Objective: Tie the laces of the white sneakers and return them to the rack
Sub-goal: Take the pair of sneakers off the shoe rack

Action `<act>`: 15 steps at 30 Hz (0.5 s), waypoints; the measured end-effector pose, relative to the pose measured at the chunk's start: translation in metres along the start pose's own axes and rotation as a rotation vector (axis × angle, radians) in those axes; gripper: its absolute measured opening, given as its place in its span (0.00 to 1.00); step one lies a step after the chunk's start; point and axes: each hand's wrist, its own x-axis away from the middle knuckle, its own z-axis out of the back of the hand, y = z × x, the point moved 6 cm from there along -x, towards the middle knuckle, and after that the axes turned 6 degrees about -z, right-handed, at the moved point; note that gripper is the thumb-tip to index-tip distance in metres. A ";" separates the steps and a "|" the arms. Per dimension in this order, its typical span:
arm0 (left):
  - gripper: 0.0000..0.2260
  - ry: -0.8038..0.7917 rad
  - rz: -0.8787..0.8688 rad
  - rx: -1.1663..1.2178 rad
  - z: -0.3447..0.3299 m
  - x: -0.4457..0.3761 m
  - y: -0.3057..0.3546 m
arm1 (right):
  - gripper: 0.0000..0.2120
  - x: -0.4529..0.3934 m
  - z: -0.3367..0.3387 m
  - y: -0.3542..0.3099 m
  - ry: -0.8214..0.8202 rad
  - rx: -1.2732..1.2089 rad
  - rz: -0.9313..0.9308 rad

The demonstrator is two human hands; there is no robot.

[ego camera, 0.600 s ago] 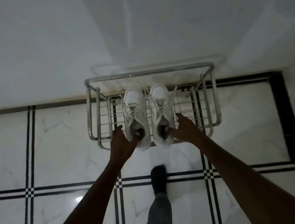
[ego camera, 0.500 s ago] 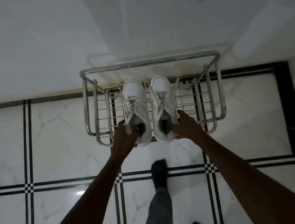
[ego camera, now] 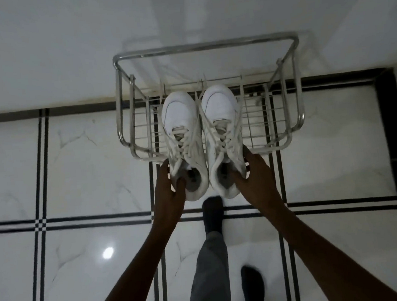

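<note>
Two white sneakers lie side by side, toes pointing away from me, over the metal wire rack [ego camera: 297,80] that stands against the wall. The left sneaker [ego camera: 180,118] is gripped at its heel collar by my left hand [ego camera: 169,190], thumb inside the opening. My right hand [ego camera: 254,176] grips the heel collar of the right sneaker [ego camera: 221,110] the same way. Both heels stick out past the rack's front rail. The laces look loose, with ends hanging along the shoes' sides.
The rack sits on a glossy white marble floor with black line borders [ego camera: 41,224]. A white wall rises behind it. My leg in grey trousers and a dark sock [ego camera: 213,211] stands just before the rack; my other foot [ego camera: 252,286] is lower right.
Both hands have drawn the sneakers toward me, so their heels now overhang the rack's front rail. The view has come closer to the rack, and my second foot has come into view.
</note>
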 end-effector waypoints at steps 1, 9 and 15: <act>0.26 0.012 -0.015 0.006 -0.001 0.022 -0.009 | 0.31 0.018 -0.003 0.013 0.005 -0.004 0.003; 0.23 0.003 0.158 -0.021 -0.039 0.147 -0.126 | 0.19 0.119 -0.062 0.144 -0.132 0.056 -0.131; 0.18 -0.097 0.303 0.002 -0.098 0.156 -0.264 | 0.19 0.111 -0.145 0.264 -0.198 0.060 -0.296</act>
